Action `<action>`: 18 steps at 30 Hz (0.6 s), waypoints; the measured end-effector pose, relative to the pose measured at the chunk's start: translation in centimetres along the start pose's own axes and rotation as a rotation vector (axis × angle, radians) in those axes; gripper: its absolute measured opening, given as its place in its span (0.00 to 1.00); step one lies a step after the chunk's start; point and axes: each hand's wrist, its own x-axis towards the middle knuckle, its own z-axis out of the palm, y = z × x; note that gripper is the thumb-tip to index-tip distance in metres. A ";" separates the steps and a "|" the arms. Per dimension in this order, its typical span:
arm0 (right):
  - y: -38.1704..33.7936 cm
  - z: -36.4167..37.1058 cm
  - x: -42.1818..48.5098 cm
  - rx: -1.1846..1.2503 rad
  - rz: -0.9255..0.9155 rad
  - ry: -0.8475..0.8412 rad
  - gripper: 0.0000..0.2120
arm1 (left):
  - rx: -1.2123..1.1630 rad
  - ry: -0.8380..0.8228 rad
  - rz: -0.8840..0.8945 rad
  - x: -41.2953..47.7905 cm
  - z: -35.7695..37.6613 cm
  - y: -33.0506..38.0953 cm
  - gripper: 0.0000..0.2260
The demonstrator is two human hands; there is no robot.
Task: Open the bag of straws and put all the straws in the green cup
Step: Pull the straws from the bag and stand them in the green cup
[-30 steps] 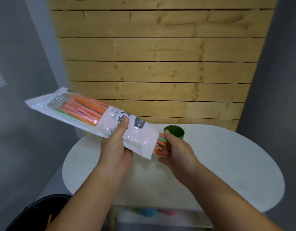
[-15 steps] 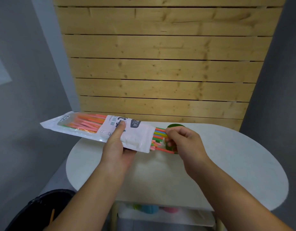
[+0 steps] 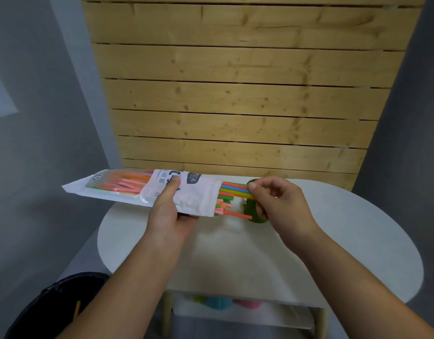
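My left hand [image 3: 170, 211] grips a white plastic bag of straws [image 3: 142, 189], held level above the white table [image 3: 345, 241], thumb on top. The bag's right end is open and colourful straws [image 3: 233, 189] stick out of it. My right hand [image 3: 277, 201] pinches the tips of a few upper straws between thumb and fingers. The green cup [image 3: 252, 214] stands on the table just behind and below that hand, mostly hidden by it and by the straws.
A wooden slat wall [image 3: 235, 94] rises behind the table. A black bin [image 3: 54, 307] sits on the floor at lower left. A shelf under the table holds coloured cups [image 3: 220, 302]. Grey walls stand on both sides.
The bag has swung from tilted to level and dropped lower. My right hand has moved right and drawn several straws further out of the open end.
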 end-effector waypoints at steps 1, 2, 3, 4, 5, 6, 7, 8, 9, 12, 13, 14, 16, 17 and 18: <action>0.0 -0.3 0.1 0.046 0.015 0.006 0.06 | -0.007 0.001 0.001 0.1 -0.1 0.1 0.20; 0.0 -0.5 0.2 0.119 0.045 0.006 0.06 | -0.010 -0.002 -0.001 0.1 -0.1 0.2 0.20; 0.1 -0.7 0.3 0.210 0.084 -0.006 0.07 | -0.012 -0.006 -0.006 0.1 -0.2 0.2 0.19; 0.1 -0.6 0.3 0.299 0.129 -0.025 0.09 | -0.014 -0.006 -0.010 0.2 -0.1 0.2 0.19; 0.3 -0.5 0.2 0.373 0.167 -0.047 0.12 | -0.022 -0.004 -0.013 0.1 -0.1 0.1 0.18; 0.5 -0.1 0.1 0.434 0.194 -0.068 0.17 | -0.032 0.001 -0.014 0.1 0.0 0.1 0.17; 0.9 0.3 0.0 0.476 0.215 -0.087 0.22 | -0.041 0.004 -0.014 0.1 0.1 0.0 0.15; 1.3 0.8 -0.1 0.486 0.234 -0.101 0.27 | -0.048 0.003 -0.011 0.2 0.1 0.0 0.14; 1.7 1.2 -0.3 0.457 0.250 -0.109 0.30 | -0.052 0.002 -0.009 0.2 0.2 -0.1 0.12; 2.0 2.5 -1.1 0.338 0.267 -0.133 0.30 | -0.057 -0.004 -0.013 0.2 0.2 -0.2 0.11; 1.9 2.7 -1.0 0.340 0.269 -0.137 0.27 | -0.061 -0.009 -0.017 0.1 0.2 -0.3 0.12; 1.8 2.9 -0.8 0.361 0.266 -0.135 0.23 | -0.064 -0.014 -0.022 0.0 0.2 -0.5 0.13; 1.2 3.2 -0.4 0.401 0.247 -0.084 0.15 | -0.069 -0.010 -0.029 -0.1 0.2 -0.8 0.14; 1.1 3.3 -0.1 0.394 0.234 -0.046 0.14 | -0.074 -0.003 -0.030 -0.1 0.2 -0.8 0.13; 1.2 3.4 0.1 0.372 0.224 -0.008 0.15 | -0.078 0.004 -0.030 0.0 0.2 -0.9 0.12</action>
